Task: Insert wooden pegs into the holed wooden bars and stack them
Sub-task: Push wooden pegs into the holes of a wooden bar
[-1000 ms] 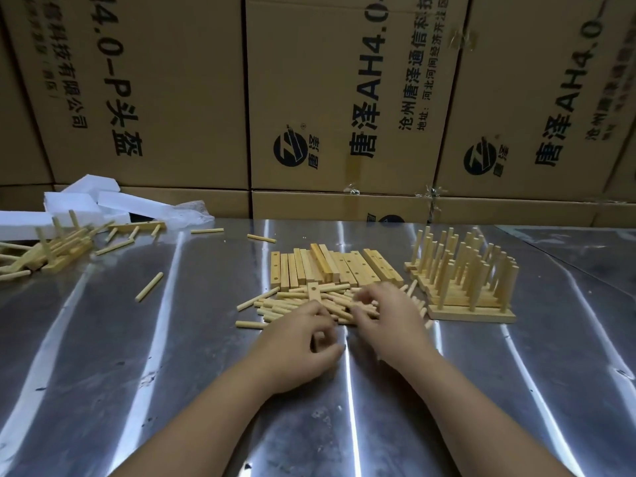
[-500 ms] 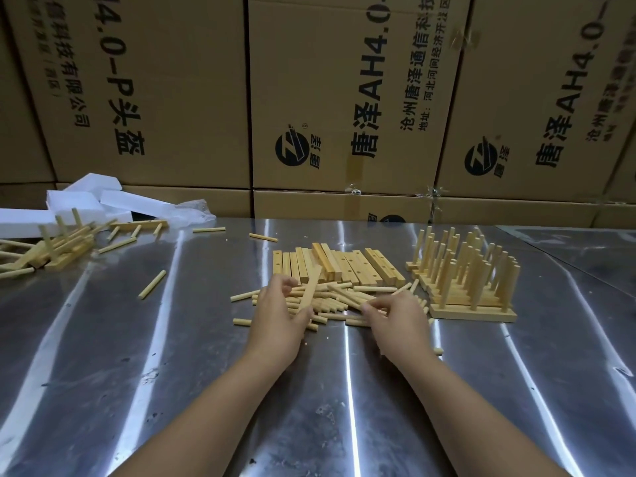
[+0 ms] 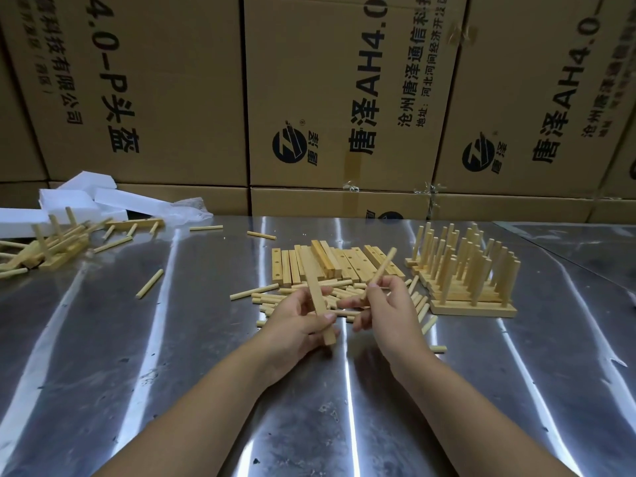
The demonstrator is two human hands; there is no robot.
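**Holed wooden bar** (image 3: pixel 318 304): centre of frame, held above the metal table (image 3: pixel 172 339). The left hand (image 3: pixel 296 325) is curled round its near end. No hole shows on the face in view.

**Wooden peg** (image 3: pixel 380 270): just right of the bar. The right hand (image 3: pixel 389 311) pinches its lower end, and the tip slants up.

**Step, as judged:** seating the first peg. Roll a holed face toward the peg, align squarely, press straight.

**Pegged stack** (image 3: pixel 471 280): centre right, probably where the finished bar goes.

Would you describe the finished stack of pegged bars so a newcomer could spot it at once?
Start at the metal table below the cardboard boxes. On its right side stands the stack of pegged bars. Unlike the loose bars lying flat at centre, it bristles with upright pegs.
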